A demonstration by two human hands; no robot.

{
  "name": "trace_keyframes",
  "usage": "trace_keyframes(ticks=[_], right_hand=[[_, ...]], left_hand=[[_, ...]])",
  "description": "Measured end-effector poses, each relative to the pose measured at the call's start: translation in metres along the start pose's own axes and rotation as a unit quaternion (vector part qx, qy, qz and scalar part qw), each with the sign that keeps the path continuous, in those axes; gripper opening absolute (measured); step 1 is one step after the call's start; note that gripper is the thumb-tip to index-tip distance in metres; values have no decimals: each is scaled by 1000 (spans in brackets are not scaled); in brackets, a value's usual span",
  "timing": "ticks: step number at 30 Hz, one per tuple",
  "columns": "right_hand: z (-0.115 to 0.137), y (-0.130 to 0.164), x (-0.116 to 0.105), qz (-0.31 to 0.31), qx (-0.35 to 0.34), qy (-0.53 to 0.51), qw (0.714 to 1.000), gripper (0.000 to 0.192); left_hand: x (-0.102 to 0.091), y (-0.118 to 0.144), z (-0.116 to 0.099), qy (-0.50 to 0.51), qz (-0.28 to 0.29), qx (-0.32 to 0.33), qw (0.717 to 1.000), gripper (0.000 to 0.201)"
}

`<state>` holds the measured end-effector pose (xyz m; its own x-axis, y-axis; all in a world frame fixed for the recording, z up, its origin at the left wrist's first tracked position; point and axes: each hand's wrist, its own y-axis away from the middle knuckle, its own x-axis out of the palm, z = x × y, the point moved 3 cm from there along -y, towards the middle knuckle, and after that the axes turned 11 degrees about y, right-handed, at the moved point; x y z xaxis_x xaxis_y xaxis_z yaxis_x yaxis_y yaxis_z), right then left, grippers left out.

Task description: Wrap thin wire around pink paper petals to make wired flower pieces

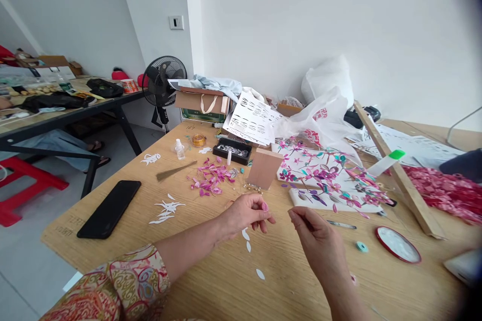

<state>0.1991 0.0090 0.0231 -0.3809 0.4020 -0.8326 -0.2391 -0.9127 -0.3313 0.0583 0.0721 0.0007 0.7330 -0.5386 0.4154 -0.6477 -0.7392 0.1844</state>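
Observation:
Above the wooden table, my left hand (251, 215) is closed in a pinch on a small pink petal-like piece (265, 206). My right hand (315, 233) is also pinched shut, a short gap to the right; whatever its fingertips hold is too fine to make out. White leaf-shaped cutouts (248, 247) lie on the tabletop below and between my hands. Beyond my left hand spreads a pile of pink petals (211, 176). An upright wooden block (264, 169) stands behind the hands. Past my right hand, pink and purple flower sprigs (320, 173) rest on white foam.
A black phone (109, 209) and more white cutouts (166, 210) lie left. To the right are a teal spool (362, 247), a red-rimmed round dish (398, 244) and a slanted wooden bar (402, 180). A black tray (232, 150) and small bottle (179, 149) stand farther back.

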Motion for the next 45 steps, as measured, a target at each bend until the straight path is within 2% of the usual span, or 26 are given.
trace_keyframes(ticks=[6, 13, 21, 26, 28, 30, 32, 34, 38, 41, 45], right_hand=[[-10, -4, 0, -17, 19, 10, 1000, 21], [-20, -7, 0, -32, 2, 9, 999, 20], [-28, -14, 3, 7, -38, -3, 999, 21], [-39, -13, 12, 31, -26, 0, 999, 25], [-39, -11, 10, 3, -5, 15, 1000, 26], [-33, -7, 5, -50, 8, 28, 998, 28], [-20, -2, 2, -87, -9, 14, 996, 29], [-5, 2, 7, -51, -35, -37, 997, 29], [6, 6, 30, 109, -14, -134, 985, 24], [2, 5, 35, 134, -20, -149, 980, 18], [-5, 3, 34, 145, -7, -196, 970, 19]], left_hand=[[-2, -1, 7, 13, 22, -40, 999, 29], [1, -7, 9, 0, 3, -56, 998, 27], [3, -7, 9, 10, -11, -54, 998, 27], [0, -4, 13, 15, -32, -40, 999, 30], [-3, -5, 15, 10, -44, -36, 998, 31], [-5, -5, 16, 1, -52, -32, 998, 31], [-6, -6, 16, -12, -56, -27, 998, 30], [-4, -7, 15, -32, -50, -18, 998, 30], [0, -7, 11, -71, -35, -4, 997, 33], [0, -7, 11, -76, -29, -16, 997, 33], [1, -5, 14, -53, -1, -47, 998, 34]])
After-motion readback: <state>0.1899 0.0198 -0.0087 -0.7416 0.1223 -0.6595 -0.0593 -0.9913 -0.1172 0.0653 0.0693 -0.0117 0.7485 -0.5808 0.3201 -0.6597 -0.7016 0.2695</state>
